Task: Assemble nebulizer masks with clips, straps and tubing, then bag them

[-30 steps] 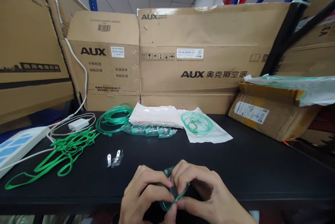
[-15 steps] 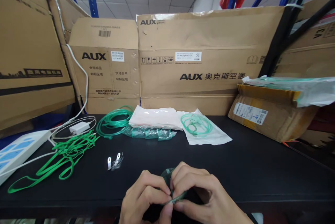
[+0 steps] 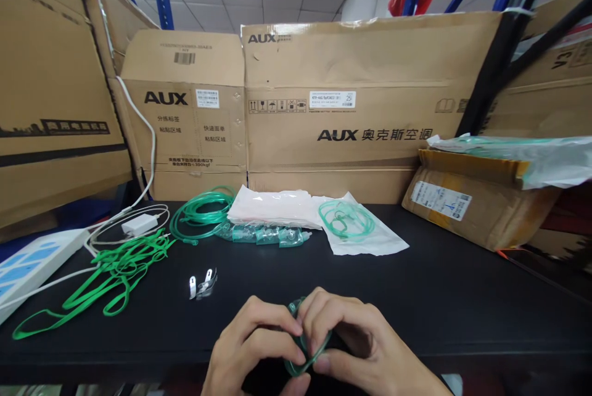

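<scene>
Piece of plastic (image 3: 304, 344) — translucent green, glossy — curved along its edge.

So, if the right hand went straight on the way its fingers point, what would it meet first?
The green piece, which the right hand is touching; beyond that, probably the left hand, though the depth between them is unclear.

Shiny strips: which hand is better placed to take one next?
Probably the left hand: the shiny strips lie nearer to it than to the right hand, though both hold the green plastic piece.
</scene>
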The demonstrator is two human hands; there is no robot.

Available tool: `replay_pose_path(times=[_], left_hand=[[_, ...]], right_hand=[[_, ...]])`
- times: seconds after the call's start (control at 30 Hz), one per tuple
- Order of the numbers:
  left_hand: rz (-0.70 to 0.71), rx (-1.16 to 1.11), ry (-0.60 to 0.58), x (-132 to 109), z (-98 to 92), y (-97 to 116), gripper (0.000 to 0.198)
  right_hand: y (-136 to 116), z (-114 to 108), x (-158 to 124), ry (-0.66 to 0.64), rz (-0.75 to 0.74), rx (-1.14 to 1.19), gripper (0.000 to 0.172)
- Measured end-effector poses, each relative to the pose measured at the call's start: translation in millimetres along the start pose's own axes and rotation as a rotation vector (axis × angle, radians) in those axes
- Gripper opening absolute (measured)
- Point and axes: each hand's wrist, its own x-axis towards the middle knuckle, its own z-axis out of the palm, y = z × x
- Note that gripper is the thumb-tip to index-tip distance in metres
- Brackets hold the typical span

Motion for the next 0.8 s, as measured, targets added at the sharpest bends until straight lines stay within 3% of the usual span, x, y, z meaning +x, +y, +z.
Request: replay_pose_path(times=[0.2, 0.43, 0.53, 0.67, 0.8], left_hand=[[0.024, -0.031, -0.056, -1, -0.9, -2, 0.01], [0.032, -0.05, -0.075, 1, -0.7, -4, 0.032], [0.046, -0.03, -0.075, 2, -1.1, -5, 0.03], [0.028, -0.028, -0.023, 2, -0.1, -7, 0.024], [-0.055, -0.057, -0.017, 3, 2.4, -8, 0.021]], right_hand=[[2, -3, 1, -0.037, 0.023, 0.001, 0.013], [-1, -4, 1, -0.034, 0.07, 0.086, 0.006], [2, -5, -1, -0.022, 0.067, 0.116, 0.003], [10, -6, -2, -0.009, 0.023, 0.098, 0.012], [11, -6, 1, 0.009, 0.002, 0.09, 0.011]])
